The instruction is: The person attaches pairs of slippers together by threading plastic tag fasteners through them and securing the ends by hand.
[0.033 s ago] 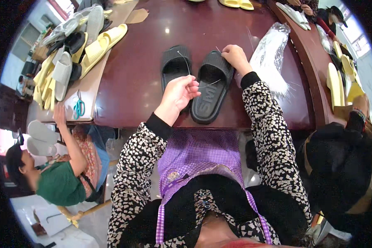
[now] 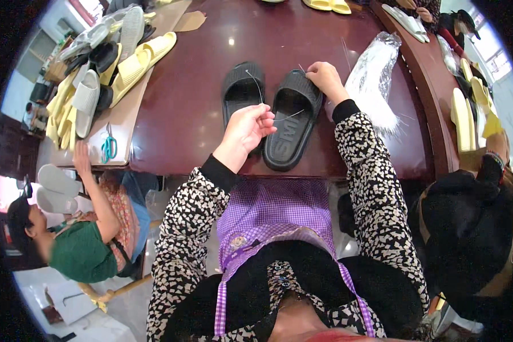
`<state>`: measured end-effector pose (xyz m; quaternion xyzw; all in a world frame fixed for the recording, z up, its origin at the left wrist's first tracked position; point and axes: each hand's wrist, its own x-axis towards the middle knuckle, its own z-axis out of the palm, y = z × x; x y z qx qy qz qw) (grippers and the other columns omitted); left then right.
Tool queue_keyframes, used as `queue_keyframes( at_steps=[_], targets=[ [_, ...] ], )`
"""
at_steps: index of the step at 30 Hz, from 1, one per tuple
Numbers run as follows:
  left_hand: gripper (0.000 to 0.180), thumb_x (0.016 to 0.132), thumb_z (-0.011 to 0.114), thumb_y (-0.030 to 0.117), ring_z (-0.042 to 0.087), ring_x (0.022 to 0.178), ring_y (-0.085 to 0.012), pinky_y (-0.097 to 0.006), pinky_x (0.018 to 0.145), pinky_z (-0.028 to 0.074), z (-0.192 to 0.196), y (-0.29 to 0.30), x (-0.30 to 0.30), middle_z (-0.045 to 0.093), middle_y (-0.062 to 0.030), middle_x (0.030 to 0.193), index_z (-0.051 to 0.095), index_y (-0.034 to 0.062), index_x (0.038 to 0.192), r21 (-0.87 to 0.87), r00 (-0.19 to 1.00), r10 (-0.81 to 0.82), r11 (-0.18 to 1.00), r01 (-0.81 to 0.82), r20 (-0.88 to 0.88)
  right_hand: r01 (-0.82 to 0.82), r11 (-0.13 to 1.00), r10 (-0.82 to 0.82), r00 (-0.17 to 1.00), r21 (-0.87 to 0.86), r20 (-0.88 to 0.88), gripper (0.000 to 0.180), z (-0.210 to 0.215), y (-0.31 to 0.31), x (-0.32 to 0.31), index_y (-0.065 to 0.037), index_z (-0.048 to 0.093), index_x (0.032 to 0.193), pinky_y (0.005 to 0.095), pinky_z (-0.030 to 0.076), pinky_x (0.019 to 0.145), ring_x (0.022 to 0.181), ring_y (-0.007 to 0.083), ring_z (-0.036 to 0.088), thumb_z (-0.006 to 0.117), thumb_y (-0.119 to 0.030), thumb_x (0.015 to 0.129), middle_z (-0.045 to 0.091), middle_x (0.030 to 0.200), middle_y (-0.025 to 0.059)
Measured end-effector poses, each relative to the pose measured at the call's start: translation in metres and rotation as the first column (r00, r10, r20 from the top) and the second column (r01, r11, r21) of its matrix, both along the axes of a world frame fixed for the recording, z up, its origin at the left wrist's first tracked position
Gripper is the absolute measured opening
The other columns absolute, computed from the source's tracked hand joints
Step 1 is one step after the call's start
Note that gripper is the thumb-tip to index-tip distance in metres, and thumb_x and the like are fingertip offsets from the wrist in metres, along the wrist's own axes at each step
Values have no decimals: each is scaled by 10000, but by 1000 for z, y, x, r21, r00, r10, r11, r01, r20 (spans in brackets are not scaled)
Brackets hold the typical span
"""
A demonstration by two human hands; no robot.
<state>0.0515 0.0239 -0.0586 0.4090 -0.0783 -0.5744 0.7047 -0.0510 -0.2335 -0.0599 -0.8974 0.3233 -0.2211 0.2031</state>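
Note:
Two black slide sandals lie side by side on the table, toes pointing away from me. My left hand (image 2: 246,132) is closed in a pinch on a thin, pale plastic tie (image 2: 260,85), just above the left slide (image 2: 232,85). One length of it runs up to that slide's strap; another thin length curves over the footbed of the right slide (image 2: 290,139). At the far right edge of the right slide's strap, my right hand (image 2: 324,78) is pinched shut. A thin strand pokes out by its fingertips; the fingers partly hide what they grip.
To the right lies a plastic-wrapped bundle of white ties (image 2: 373,85). Yellow, grey and black slides pile up at left, near teal-handled scissors (image 2: 109,149). A co-worker in green (image 2: 85,251) sits left; another person's dark-clothed arm (image 2: 490,165) is at right.
My hands and the slides stay in place. At the right, the co-worker's hand and the yellow piece by it have shifted slightly.

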Motion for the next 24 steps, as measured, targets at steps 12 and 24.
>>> queue_keyframes(
  at_steps=[12, 24],
  targets=[
    [139, 928, 547, 133, 626, 643, -146, -315, 571, 556, 3, 6, -23, 654, -73, 792, 597, 7, 957, 121, 998, -30, 992, 38, -64, -7, 1000, 7, 997, -10, -79, 203, 3, 3, 7, -64, 721, 886, 418, 493, 854, 934, 353, 630, 589, -144, 754, 670, 945, 190],
    [102, 917, 549, 113, 579, 600, -148, -288, 527, 497, -9, 29, -9, 615, -78, 762, 569, 15, 934, 173, 977, -43, 982, 80, -209, 57, 997, -50, 987, -42, 151, 170, -2, 8, 12, -26, 643, 880, 432, 494, 788, 880, 368, 631, 557, -150, 801, 663, 890, 199]
  ],
)
